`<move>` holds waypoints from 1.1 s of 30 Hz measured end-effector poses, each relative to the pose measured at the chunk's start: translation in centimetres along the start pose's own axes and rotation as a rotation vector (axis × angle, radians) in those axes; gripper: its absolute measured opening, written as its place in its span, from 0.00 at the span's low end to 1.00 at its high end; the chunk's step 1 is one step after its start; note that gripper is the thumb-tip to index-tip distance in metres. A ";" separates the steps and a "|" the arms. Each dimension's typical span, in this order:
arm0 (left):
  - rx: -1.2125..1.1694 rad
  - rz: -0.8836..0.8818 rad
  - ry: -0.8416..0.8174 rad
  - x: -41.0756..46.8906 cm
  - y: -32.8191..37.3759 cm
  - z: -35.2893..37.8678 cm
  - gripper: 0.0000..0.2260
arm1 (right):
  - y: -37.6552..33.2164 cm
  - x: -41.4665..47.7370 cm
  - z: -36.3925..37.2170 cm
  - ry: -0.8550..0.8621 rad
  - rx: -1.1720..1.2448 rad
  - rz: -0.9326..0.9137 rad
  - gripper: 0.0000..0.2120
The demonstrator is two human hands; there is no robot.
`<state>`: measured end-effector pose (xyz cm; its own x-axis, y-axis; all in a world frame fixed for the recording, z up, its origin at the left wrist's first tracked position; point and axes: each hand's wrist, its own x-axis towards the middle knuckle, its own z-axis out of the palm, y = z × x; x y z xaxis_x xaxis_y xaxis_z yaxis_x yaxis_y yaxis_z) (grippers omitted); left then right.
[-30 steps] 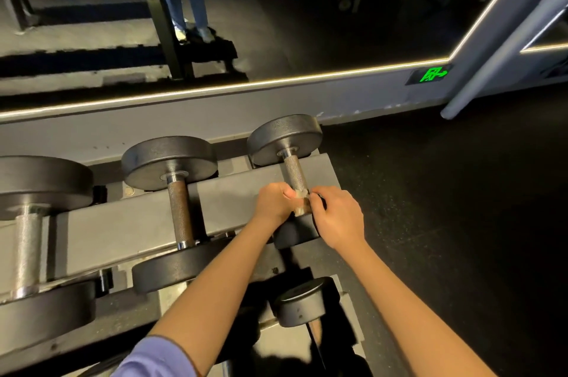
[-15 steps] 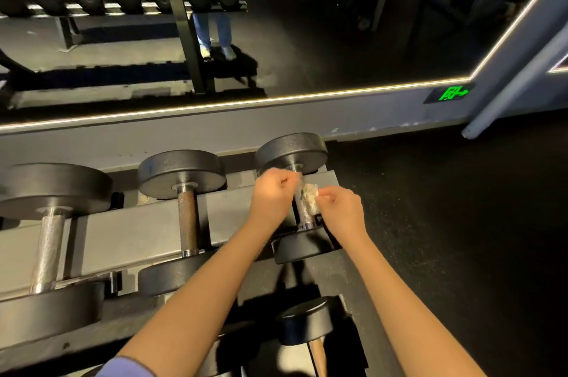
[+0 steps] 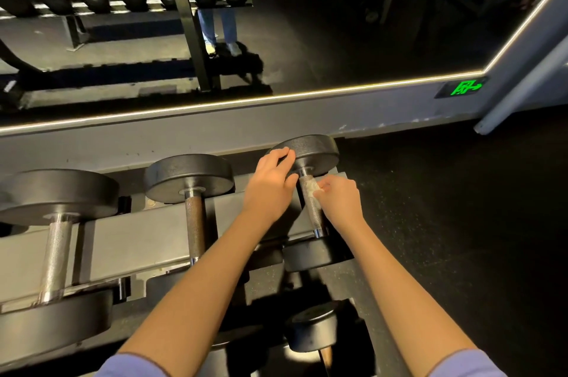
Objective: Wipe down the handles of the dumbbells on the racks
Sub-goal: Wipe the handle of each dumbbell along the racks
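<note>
The rightmost dumbbell point(image 3: 316, 150) lies across the grey steel rack point(image 3: 138, 232), one round matte-black head at the far side and one at the near side. The left hand point(image 3: 270, 189) grips the far head, fingers curled over its rim. The right hand point(image 3: 341, 201) pinches a small crumpled whitish wipe point(image 3: 313, 188) against the far end of the knurled steel handle point(image 3: 314, 212). To the left, the middle dumbbell point(image 3: 190, 177) has a rusty brown grip.

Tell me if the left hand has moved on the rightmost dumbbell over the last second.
Yes: the left hand slid farther away, off the handle and onto the dumbbell's far head.
</note>
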<state>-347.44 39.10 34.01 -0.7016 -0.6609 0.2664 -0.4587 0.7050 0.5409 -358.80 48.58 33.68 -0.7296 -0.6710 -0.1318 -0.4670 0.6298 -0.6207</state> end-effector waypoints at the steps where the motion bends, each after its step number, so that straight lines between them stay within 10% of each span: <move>1: 0.003 0.003 -0.009 0.0 -0.1 -0.1 0.20 | -0.4 0.3 0.2 0.031 0.015 -0.030 0.06; 14: 0.074 -0.044 -0.154 0.4 0.0 -1.0 0.22 | -1.2 1.5 0.1 0.033 0.101 -0.073 0.10; 27: 0.051 -0.057 -0.159 0.2 -0.3 -0.9 0.23 | 1.3 -0.4 -1.2 -0.374 -0.263 0.081 0.04; 33: 0.067 -0.030 -0.132 0.3 -0.2 -1.0 0.21 | 1.1 -0.4 -0.7 -0.234 -0.130 0.088 0.04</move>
<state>-347.03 38.48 34.79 -0.7506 -0.6456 0.1408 -0.5132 0.7038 0.4912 -359.38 49.84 33.55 -0.6422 -0.6742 -0.3648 -0.4785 0.7243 -0.4964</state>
